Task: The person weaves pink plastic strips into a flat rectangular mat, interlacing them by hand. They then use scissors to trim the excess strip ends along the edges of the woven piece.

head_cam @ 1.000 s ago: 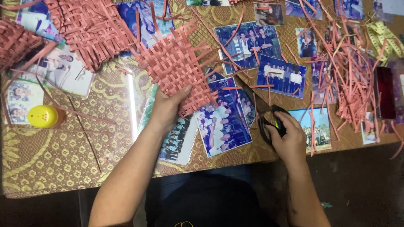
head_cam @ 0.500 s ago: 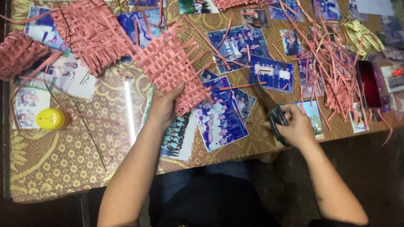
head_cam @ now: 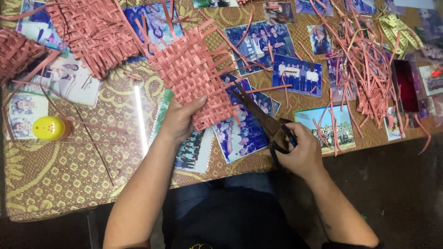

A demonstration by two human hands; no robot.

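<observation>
- Gripping the lower edge of a pink woven mat (head_cam: 191,76) with my left hand (head_cam: 177,121), thumb on top, fingers curled under; the hand is clamped on the weave.
- My right hand (head_cam: 302,152) is closed through the handles of a dark pair of scissors (head_cam: 258,115); blades point up-left toward the mat's right edge, tips just beside the loose strip ends there. I can't tell if the blades touch a strip.
- Hands are apart, mat corner and scissors between them.
- The mat sits near the table's middle, tilted like a diamond, loose strip ends sticking out on all sides, partly lifted at my grip and lying over printed photos (head_cam: 242,133).
- A second, larger woven piece (head_cam: 94,32) lies up-left, just beside the mat; a third woven bit (head_cam: 16,53) is at the far left edge.
- A heap of loose pink strips (head_cam: 364,69) lies to the right, well apart from the mat, spilling over more photos.
- Yellowish strips (head_cam: 397,30) lie top right, a dark red rectangular object (head_cam: 406,85) just below them near the table edge.
- A small yellow round-topped bottle (head_cam: 50,128) stands at the left, well apart from both hands.
- Gold patterned tablecloth (head_cam: 60,175) under a glossy clear cover; my dark clothing shows below the table edge.
</observation>
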